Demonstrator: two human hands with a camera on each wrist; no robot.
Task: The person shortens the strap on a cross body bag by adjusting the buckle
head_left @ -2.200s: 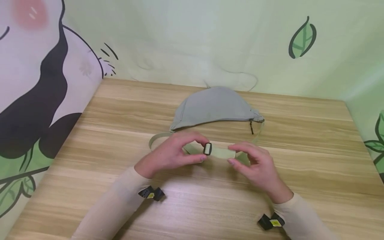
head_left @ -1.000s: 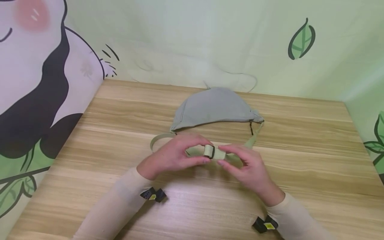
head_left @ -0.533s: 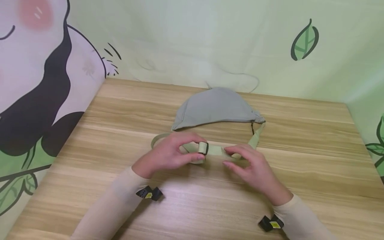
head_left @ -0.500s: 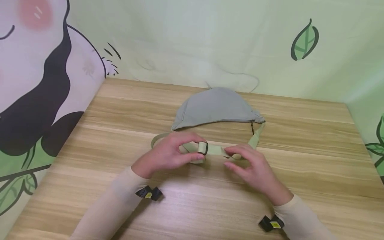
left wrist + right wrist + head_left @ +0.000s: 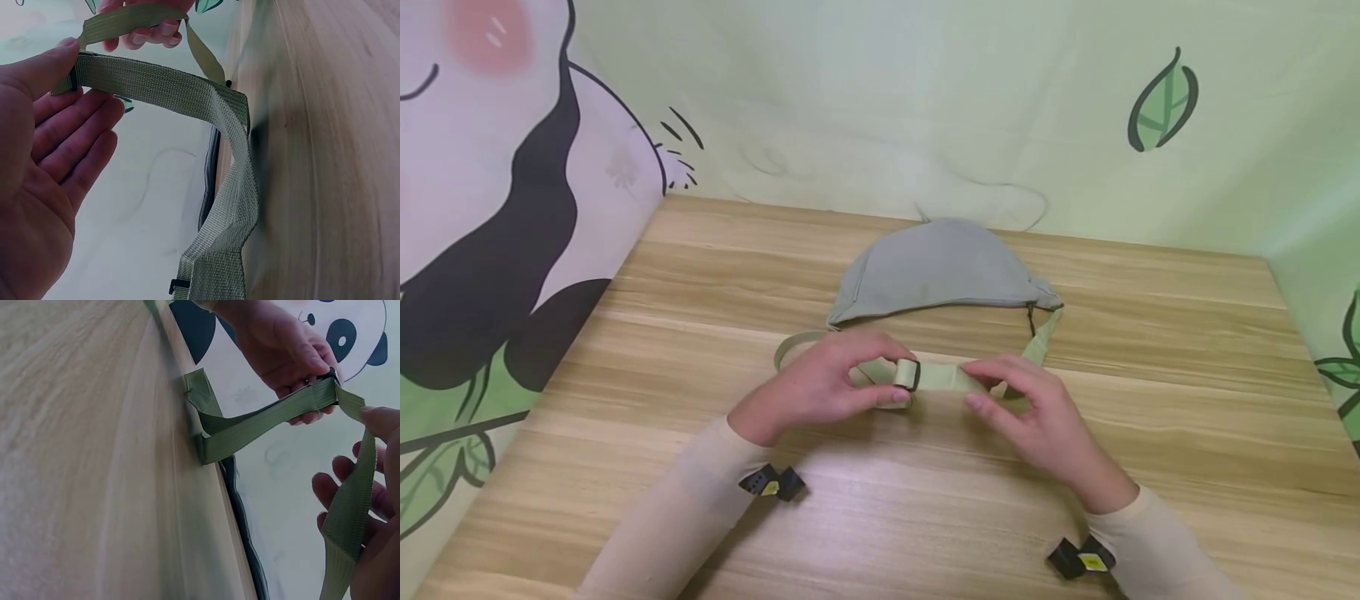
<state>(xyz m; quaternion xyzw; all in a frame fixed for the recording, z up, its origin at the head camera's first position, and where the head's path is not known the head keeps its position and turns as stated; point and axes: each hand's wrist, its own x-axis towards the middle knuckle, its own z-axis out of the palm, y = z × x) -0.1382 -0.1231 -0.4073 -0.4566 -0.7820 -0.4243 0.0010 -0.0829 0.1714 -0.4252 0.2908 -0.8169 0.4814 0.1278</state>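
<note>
A grey waist bag (image 5: 936, 267) lies toward the back of the table, its pale green webbing strap (image 5: 942, 377) running forward to both hands. The left hand (image 5: 820, 379) pinches the strap's dark slider buckle (image 5: 916, 375) between thumb and forefinger, with strap looped through it. To the right, the right hand (image 5: 1037, 408) holds the strap between thumb and forefinger, a short length stretching between the hands. In the left wrist view the webbing (image 5: 150, 84) hangs from the buckle in a long curve. The right wrist view shows the strap (image 5: 356, 487) passing down by the right palm.
A black zip pull (image 5: 1031, 319) hangs off the bag's right end. Part of the strap loop (image 5: 786, 346) lies left of the left hand. The wooden table (image 5: 910, 525) meets a printed wall (image 5: 865, 108) at the back. Cameras sit on both wrists.
The right hand came in toward the buckle, loosened its fingers as it moved back right, and now pinches the strap again. The buckle has turned and shifted slightly left. The bag stays put.
</note>
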